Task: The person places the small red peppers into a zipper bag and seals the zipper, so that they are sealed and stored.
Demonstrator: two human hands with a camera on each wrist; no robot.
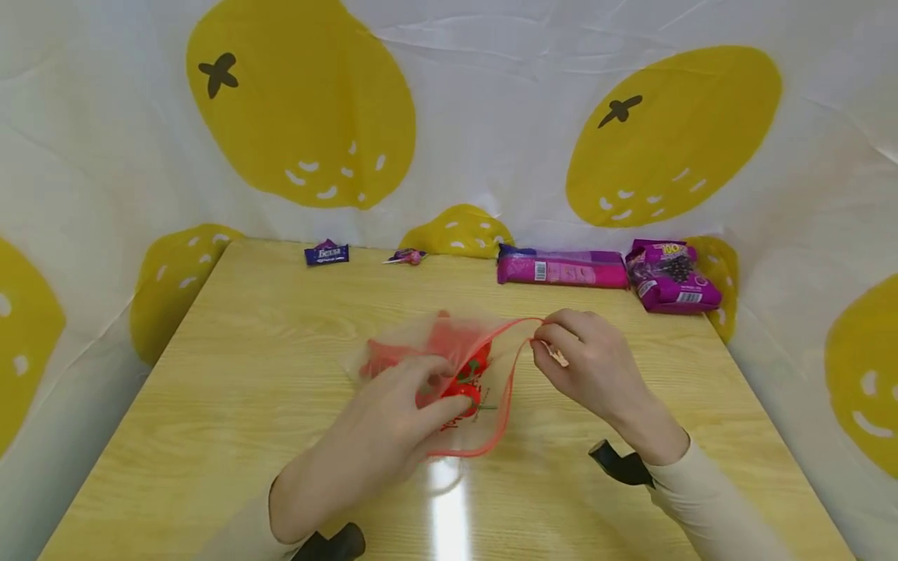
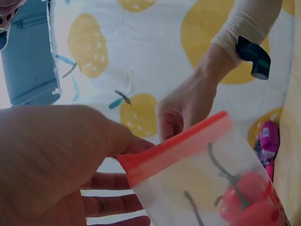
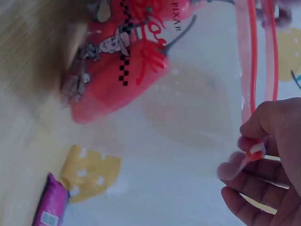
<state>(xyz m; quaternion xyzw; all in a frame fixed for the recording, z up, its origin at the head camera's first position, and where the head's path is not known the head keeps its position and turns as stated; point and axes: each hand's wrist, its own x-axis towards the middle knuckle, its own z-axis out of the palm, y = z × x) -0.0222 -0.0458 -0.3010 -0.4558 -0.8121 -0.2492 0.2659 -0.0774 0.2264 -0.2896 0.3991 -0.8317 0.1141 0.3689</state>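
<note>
A clear zip bag [image 1: 501,389] with a red zip edge and printed red lettering is held above the table, its mouth gaping. Red peppers [image 1: 477,362] with green stems lie inside, also visible through the film in the right wrist view as peppers [image 3: 127,80]. My left hand [image 1: 393,413] holds the bag's near left side; the left wrist view has its thumb and fingers at a corner of the zip edge [image 2: 178,148]. At the opposite end, my right hand [image 1: 589,366] pinches the zip edge between thumb and fingers.
Along the table's back lie a dark blue wrapped sweet [image 1: 327,255], a lollipop [image 1: 410,257], a long purple packet [image 1: 561,269] and a purple pack with grape pictures [image 1: 673,280]. A white cloth with yellow fruit prints [image 1: 477,93] hangs behind the wooden table [image 1: 245,327].
</note>
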